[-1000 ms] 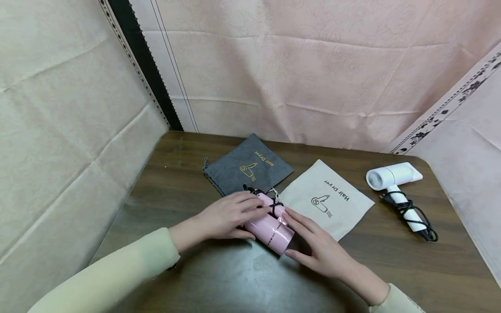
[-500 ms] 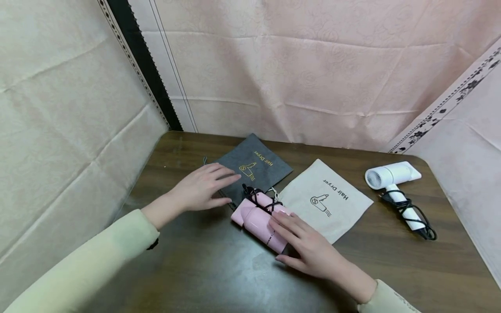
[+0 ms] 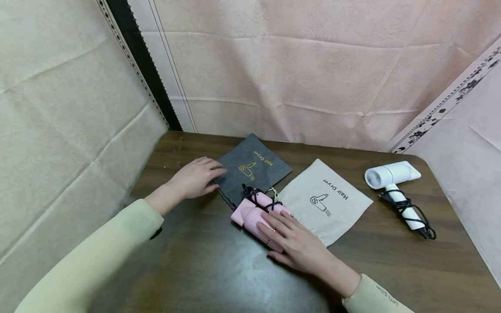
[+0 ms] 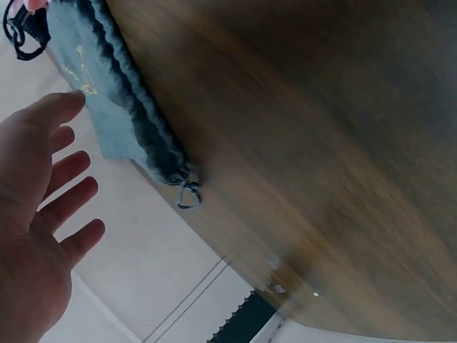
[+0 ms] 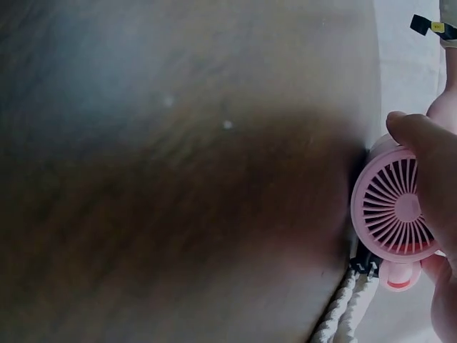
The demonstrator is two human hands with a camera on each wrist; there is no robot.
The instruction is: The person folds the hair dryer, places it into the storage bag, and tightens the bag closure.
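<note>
Brown table beneath, the right hand rests on the pink dryer, fingers nearly straight. Beyond lie a white pouch and white dryer; then the left hand — fingers loosely spread — by a grey pouch. Cloth hangs behind.

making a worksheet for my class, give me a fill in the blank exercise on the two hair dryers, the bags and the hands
1. The right hand rests on the pink hair dryer, whose cord is coloured ____.
2. Of the pale bag and the dark bag, the one nearer the left hand is the ____ bag.
3. Each bag bears the words ____.
4. In the head view, the white hair dryer lies toward the ____ side of the table.
Missing words: black; dark; Hair Dryer; right.
</note>
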